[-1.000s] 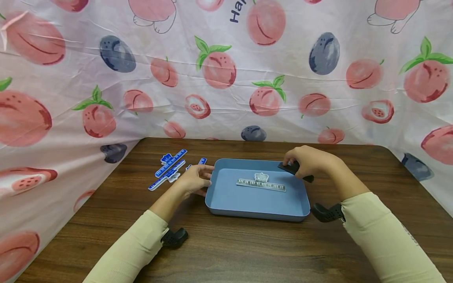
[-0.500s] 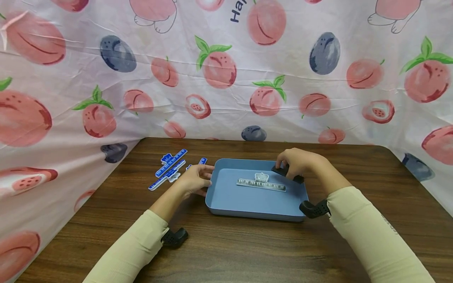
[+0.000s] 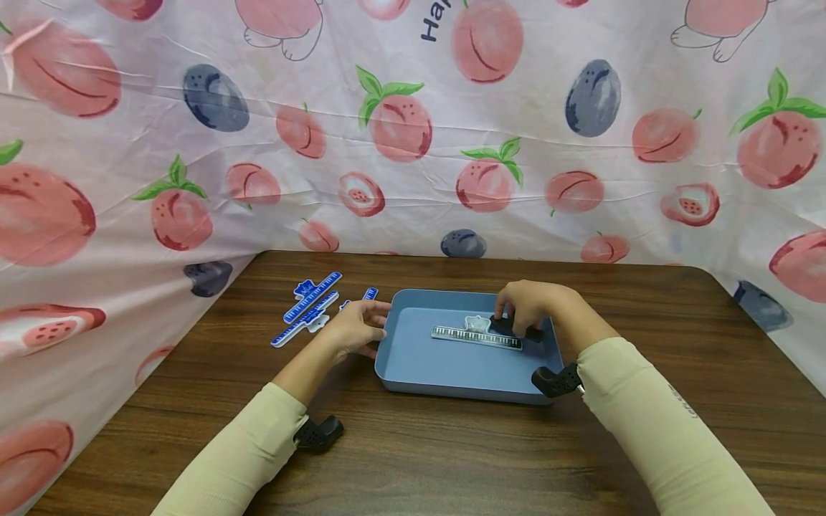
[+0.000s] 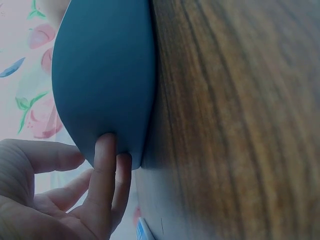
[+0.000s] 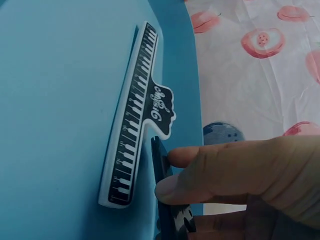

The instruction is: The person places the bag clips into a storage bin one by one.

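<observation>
right hand: the hand (image 3: pixel 530 304) is over the right part of the tray, thumb and fingers pinching a black clip.
black clip: this one (image 5: pixel 160 162) is behind the right half of the piano-key clip, its tip just beside that clip's tab. can't tell if it touches the tray floor.
piano-key clip: black-and-white thing (image 5: pixel 130 125) with "music" on the tab, lying flat in the tray, tab toward the far wall.
left hand: the hand (image 3: pixel 351 328) is at the tray's left end, fingers kinda spread, with fingertips touching the outside wall.
tray: blue, shallow, rounded corners (image 3: pixel 419 365), sitting on a dark wood-grain table (image 3: pixel 452 459).
blue clips: two piano-key ones, a blue-tabbed clip (image 3: pixel 312 297) and a white-tabbed clip (image 3: pixel 303 320), lie side by side left of the tray. a third clip (image 3: pixel 370 294) is partly hidden behind the left hand.
backdrop: white peach-print cloth (image 3: pixel 419 222) behind the table.
sleeves: pale yellow-ish (image 3: pixel 665 423), both arms.
</observation>
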Tool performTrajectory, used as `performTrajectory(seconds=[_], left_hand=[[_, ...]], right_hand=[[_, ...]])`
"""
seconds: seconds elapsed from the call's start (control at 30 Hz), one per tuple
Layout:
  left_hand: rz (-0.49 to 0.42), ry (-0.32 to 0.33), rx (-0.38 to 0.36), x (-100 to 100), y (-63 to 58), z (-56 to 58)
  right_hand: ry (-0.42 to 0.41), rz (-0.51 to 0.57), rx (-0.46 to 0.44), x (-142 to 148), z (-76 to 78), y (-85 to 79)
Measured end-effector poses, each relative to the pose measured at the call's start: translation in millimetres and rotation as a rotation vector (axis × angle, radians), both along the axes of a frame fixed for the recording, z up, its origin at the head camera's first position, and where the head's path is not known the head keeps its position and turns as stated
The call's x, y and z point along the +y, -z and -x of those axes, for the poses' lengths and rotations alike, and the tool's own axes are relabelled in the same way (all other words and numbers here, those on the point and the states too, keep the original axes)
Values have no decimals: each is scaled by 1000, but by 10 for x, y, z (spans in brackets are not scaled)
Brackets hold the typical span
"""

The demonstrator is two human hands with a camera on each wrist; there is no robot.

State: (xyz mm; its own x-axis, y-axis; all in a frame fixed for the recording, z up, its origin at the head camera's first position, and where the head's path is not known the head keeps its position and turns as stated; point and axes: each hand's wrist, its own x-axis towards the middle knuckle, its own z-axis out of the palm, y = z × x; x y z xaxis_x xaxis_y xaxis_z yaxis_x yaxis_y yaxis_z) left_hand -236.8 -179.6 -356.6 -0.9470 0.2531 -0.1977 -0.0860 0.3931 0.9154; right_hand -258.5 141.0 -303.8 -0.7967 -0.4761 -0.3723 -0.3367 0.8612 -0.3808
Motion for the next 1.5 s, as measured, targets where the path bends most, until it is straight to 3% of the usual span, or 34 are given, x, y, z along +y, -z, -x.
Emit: performTrajectory(seconds=[0.37,0.7,1.27,1.5], left_hand=[[2,-1,2,-1,4,1],[5,-1,1,-5,6,-1],[-5,0,-2,-3,-8,-29],[1,-5,0,-7,-4,-21]], right_hand=[[-7,33,44,10,57,105],[-77,23,179,59,52,161],[-118,74,259,123,-116,56],[-177,96,312,185,-198,47]])
